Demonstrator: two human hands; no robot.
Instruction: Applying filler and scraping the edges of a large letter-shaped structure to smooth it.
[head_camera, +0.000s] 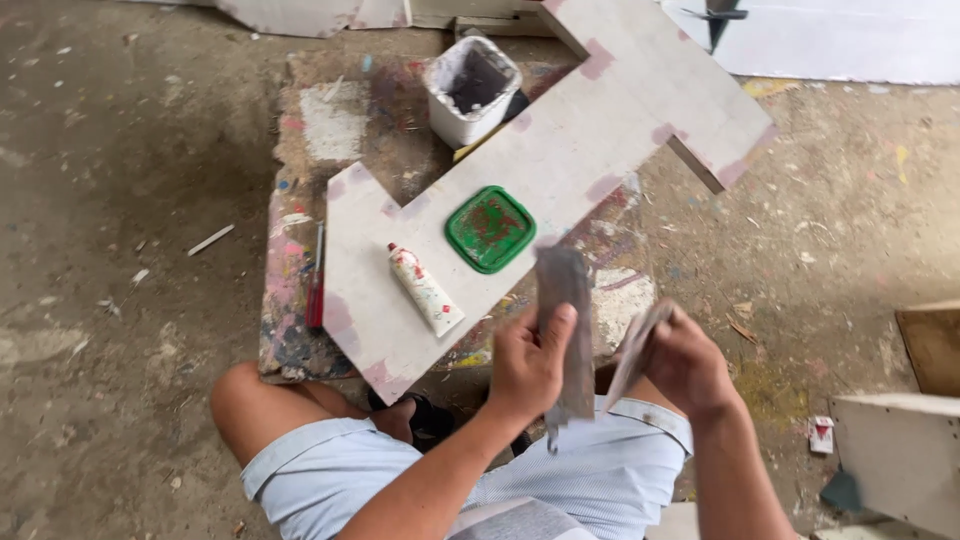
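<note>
My left hand (527, 360) grips a flat grey putty scraper (563, 290), blade pointing away from me. My right hand (688, 362) holds a second, narrower scraper (638, 348), its blade angled toward the first; the two blades are close together above my lap. Just ahead lies a pale L-shaped board (560, 170) with pinkish filler patches, resting on a paint-stained work block (300, 300). On the board sit a green square lid (490, 229) smeared red and a white speckled tube (425, 289).
A white square tub (472, 88) with dark contents stands at the back of the block. A red-handled tool (316, 285) lies along the board's left edge. Wooden pieces (905, 450) sit at the right. White panels (830, 40) lean at the far side. The dirt floor is littered with chips.
</note>
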